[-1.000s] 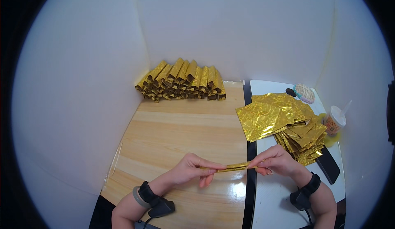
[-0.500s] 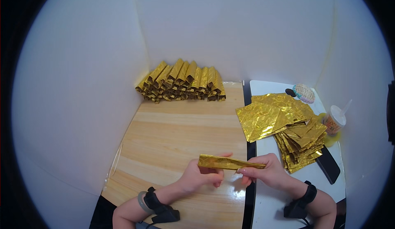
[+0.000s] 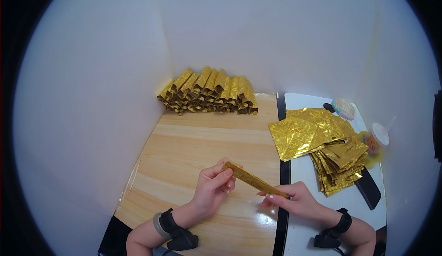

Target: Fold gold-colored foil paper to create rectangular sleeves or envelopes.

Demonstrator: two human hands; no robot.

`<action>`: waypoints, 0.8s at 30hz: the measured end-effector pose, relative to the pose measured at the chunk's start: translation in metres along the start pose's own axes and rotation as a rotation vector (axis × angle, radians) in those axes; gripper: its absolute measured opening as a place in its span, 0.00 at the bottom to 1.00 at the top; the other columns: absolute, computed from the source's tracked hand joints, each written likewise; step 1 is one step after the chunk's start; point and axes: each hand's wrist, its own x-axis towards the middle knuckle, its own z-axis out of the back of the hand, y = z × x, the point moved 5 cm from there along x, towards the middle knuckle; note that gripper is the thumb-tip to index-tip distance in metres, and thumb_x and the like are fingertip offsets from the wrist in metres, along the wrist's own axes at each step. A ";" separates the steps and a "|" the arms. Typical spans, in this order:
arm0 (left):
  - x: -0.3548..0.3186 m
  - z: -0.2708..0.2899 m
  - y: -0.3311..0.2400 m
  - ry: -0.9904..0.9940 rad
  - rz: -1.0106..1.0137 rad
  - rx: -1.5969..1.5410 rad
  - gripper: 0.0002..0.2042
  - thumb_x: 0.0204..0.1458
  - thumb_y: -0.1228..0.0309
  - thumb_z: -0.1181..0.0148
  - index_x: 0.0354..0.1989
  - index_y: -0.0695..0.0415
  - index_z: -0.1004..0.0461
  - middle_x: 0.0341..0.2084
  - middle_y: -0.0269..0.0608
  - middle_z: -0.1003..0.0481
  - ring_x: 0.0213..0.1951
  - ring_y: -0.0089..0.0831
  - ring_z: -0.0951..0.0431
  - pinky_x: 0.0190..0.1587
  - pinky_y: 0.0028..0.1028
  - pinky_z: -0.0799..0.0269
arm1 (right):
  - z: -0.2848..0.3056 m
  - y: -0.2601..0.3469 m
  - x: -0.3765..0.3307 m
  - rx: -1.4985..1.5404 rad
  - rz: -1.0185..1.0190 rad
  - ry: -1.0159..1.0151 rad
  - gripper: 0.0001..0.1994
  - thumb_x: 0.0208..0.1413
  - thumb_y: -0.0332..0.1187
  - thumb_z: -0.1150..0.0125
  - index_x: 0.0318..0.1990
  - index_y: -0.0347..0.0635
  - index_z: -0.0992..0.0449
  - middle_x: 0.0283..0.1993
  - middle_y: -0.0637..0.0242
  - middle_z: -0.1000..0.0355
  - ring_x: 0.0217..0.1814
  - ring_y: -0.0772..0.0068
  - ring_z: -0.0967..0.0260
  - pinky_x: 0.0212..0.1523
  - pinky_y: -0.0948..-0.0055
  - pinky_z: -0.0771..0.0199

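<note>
Between my two hands is a long, narrow strip of folded gold foil paper point(image 3: 254, 180), slanting down from left to right. My left hand point(image 3: 212, 186) pinches its upper left end, thumb on the near face. At the lower right end, my right hand point(image 3: 297, 201) grips it between thumb and fingers. Both hands are above the wooden board, the right one near its dark edge strip. To the right lies a spread pile of flat gold foil sheets point(image 3: 297, 136), with folded gold pieces point(image 3: 340, 164) fanned below it.
Gold paper tubes point(image 3: 207, 90) are stacked at the back of the wooden board point(image 3: 184, 141). On the white surface point(image 3: 304, 228) at the right are a dark phone-like slab point(image 3: 368, 189), a lidded cup with a straw point(image 3: 378, 137) and a woven round item point(image 3: 343, 109). Pale walls enclose the back and sides.
The folded gold strip has turned from nearly level to slanting, its right end lower. My left hand has risen and now pinches the strip's end; my right hand has dropped slightly. The view has shifted slightly.
</note>
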 end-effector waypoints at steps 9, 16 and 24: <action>-0.009 -0.021 0.009 0.279 0.192 0.314 0.12 0.60 0.71 0.45 0.49 0.64 0.27 0.44 0.37 0.33 0.36 0.21 0.27 0.39 0.21 0.29 | -0.021 0.023 -0.008 -0.061 0.051 0.104 0.23 0.52 0.40 0.32 0.54 0.40 0.27 0.35 0.61 0.21 0.34 0.75 0.23 0.39 0.76 0.23; -0.019 -0.033 0.008 0.243 0.189 0.556 0.26 0.57 0.78 0.44 0.65 0.59 0.40 0.42 0.34 0.30 0.41 0.17 0.29 0.47 0.22 0.30 | -0.017 0.023 -0.006 -0.318 0.019 0.023 0.25 0.49 0.43 0.30 0.52 0.40 0.25 0.33 0.62 0.22 0.33 0.71 0.22 0.37 0.76 0.22; -0.020 -0.036 0.002 0.250 0.162 0.356 0.32 0.60 0.78 0.48 0.70 0.58 0.57 0.51 0.44 0.28 0.48 0.22 0.28 0.52 0.22 0.33 | 0.001 0.035 -0.014 -0.223 0.211 -0.245 0.25 0.50 0.35 0.30 0.56 0.42 0.30 0.38 0.61 0.24 0.32 0.71 0.22 0.32 0.76 0.23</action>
